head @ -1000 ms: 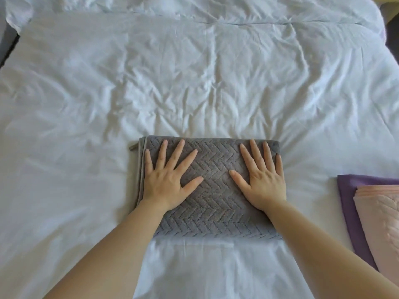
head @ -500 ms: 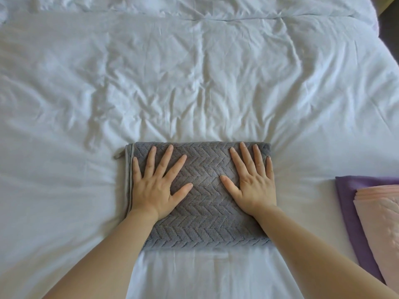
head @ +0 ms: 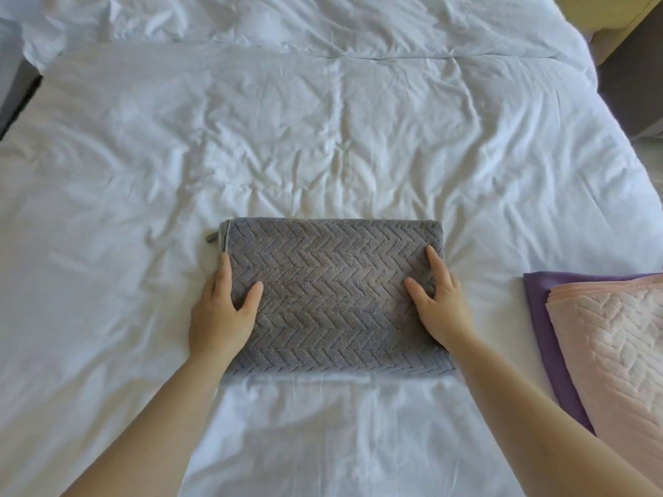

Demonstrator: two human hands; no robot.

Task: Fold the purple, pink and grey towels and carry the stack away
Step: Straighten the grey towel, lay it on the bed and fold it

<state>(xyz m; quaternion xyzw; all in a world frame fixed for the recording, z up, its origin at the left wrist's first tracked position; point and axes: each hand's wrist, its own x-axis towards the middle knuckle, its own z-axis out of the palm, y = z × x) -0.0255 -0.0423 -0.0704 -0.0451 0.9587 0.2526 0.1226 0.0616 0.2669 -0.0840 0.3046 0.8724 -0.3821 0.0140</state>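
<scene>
Pinching grey towel [head: 333,295] ends with left hand [head: 222,310], right hand [head: 443,304], thumbs on top. Could sag and unfold on lift: loose layered edges.

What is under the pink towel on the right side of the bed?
A folded purple towel lies under the pink towel, showing only as a strip along its left and far edges. The rest of it is covered, so its folds cannot be seen.
</scene>
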